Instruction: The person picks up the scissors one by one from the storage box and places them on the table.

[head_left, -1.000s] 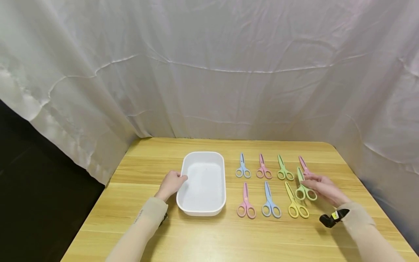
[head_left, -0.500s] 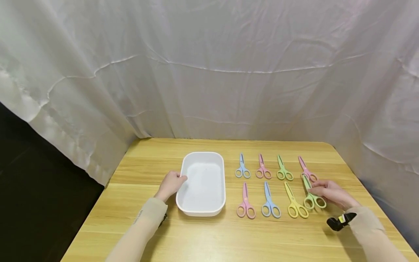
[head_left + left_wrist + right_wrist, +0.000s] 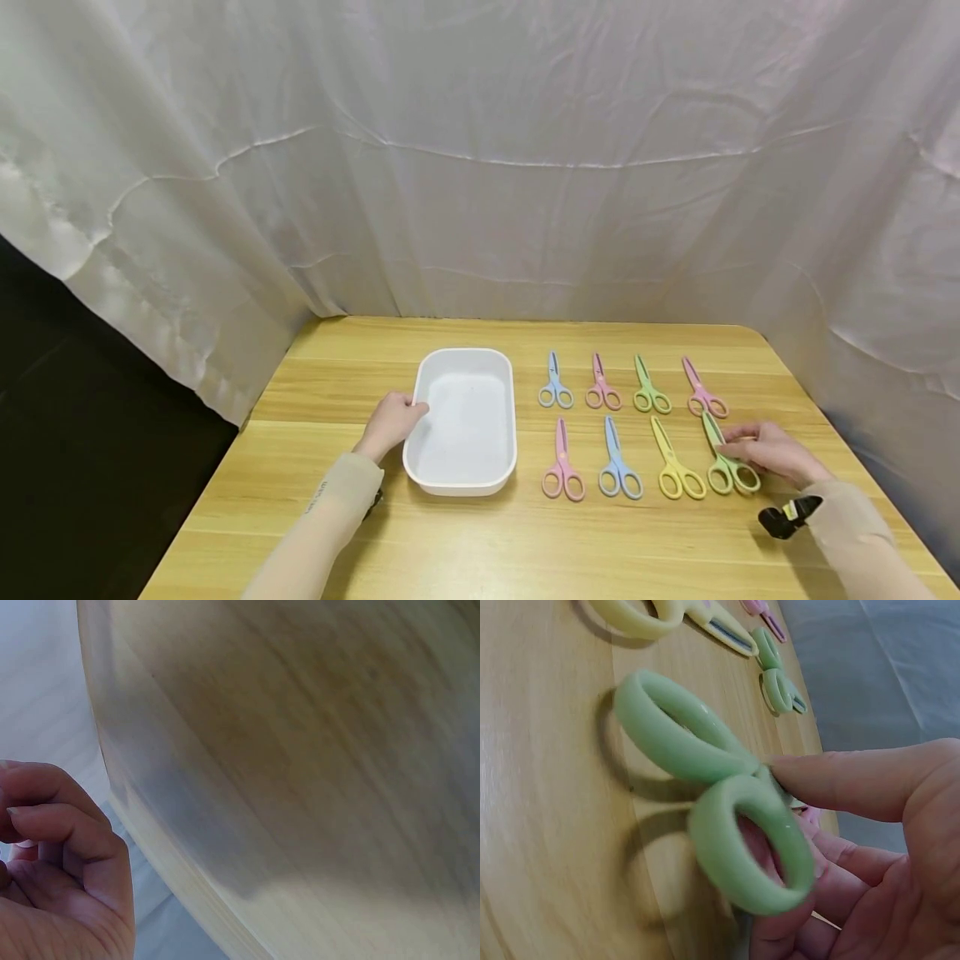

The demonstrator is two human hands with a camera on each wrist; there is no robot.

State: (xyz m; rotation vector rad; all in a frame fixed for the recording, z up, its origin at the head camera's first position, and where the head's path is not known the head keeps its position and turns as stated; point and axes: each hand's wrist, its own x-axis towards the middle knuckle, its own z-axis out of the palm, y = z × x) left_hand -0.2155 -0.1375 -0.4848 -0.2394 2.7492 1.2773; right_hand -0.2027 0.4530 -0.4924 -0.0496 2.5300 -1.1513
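My left hand (image 3: 392,423) grips the left rim of a white rectangular tray (image 3: 460,487), its thumb over the edge. In the left wrist view its fingers (image 3: 71,825) are curled and the tray is out of sight. With my right hand (image 3: 772,452) I pinch green scissors (image 3: 726,467) between thumb and fingers near the pivot, blades pointing away. In the right wrist view the scissors' handle loops (image 3: 720,870) hang just over the table, casting a shadow. Yellow scissors (image 3: 678,471) lie to their left, and pink scissors (image 3: 701,390) lie just beyond the blade tip.
Beyond the tray's right side, blue scissors (image 3: 555,383), pink scissors (image 3: 600,385) and green scissors (image 3: 648,387) form a back row. Pink scissors (image 3: 562,467) and blue scissors (image 3: 617,467) lie in front. A grey curtain (image 3: 480,233) borders the wooden table (image 3: 480,550).
My right hand has carried the green scissors rightward and toward me, from over the pink and yellow scissors to the right end of the front row. The left hand and tray stay put.
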